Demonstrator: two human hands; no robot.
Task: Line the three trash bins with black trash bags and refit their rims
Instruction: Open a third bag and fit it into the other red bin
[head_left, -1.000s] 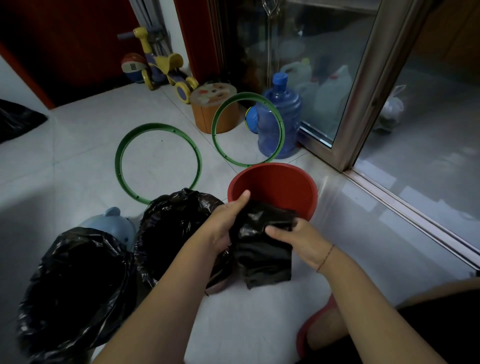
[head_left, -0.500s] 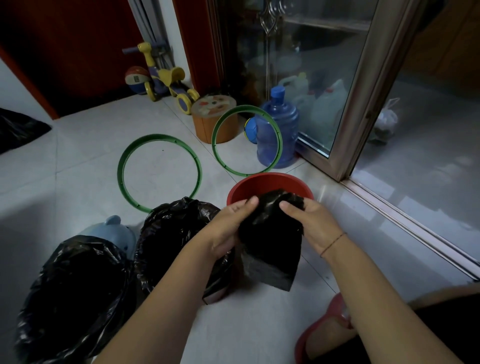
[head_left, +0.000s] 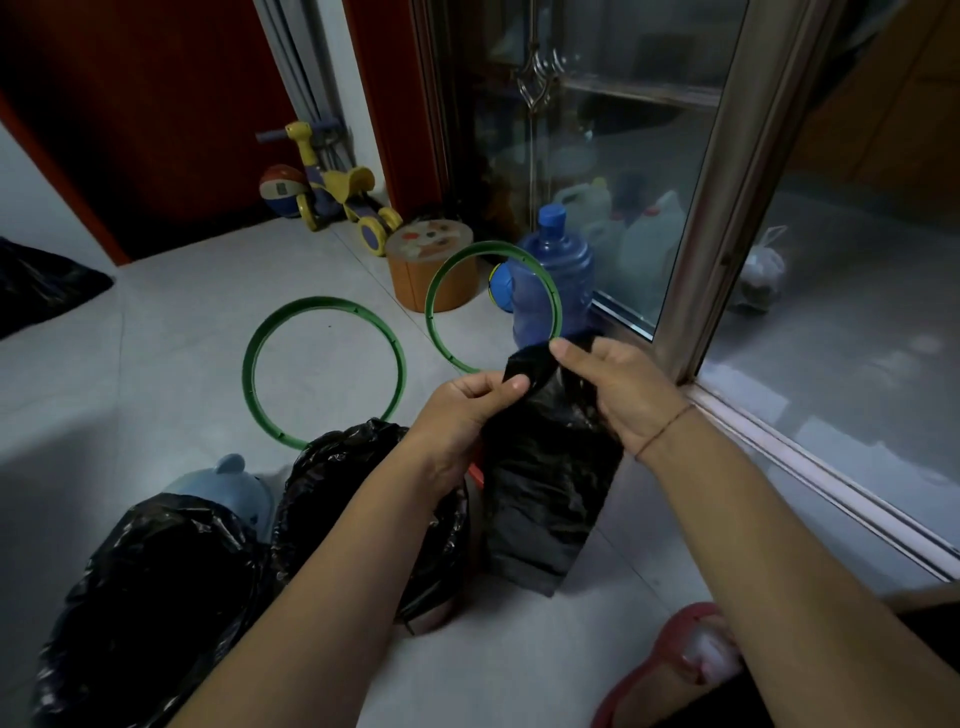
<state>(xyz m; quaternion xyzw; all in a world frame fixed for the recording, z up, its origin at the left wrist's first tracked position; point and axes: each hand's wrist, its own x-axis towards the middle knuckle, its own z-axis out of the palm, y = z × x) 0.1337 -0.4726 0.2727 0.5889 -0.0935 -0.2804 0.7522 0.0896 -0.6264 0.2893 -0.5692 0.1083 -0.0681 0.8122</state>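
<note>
Pinched between thumb and forefinger of the left hand (head_left: 467, 405): one upper corner of a folded black trash bag (head_left: 545, 499). The other upper edge is gripped by the curled fingers of the right hand (head_left: 618, 395). The bag is held up off the floor, hanging flat and unopened. Red bin (head_left: 474, 475): almost wholly hidden behind the bag, only a sliver seen. Nearer lined bin (head_left: 145, 597) and farther lined bin (head_left: 374, 519): stood at lower left, black bags draped over their mouths, rims not fitted. Green rim (head_left: 248, 371): laid flat on the tiles beyond them. Second green rim (head_left: 428, 306): stood on edge in front of a blue water bottle (head_left: 571, 260), beside an orange stool (head_left: 410, 280).
</note>
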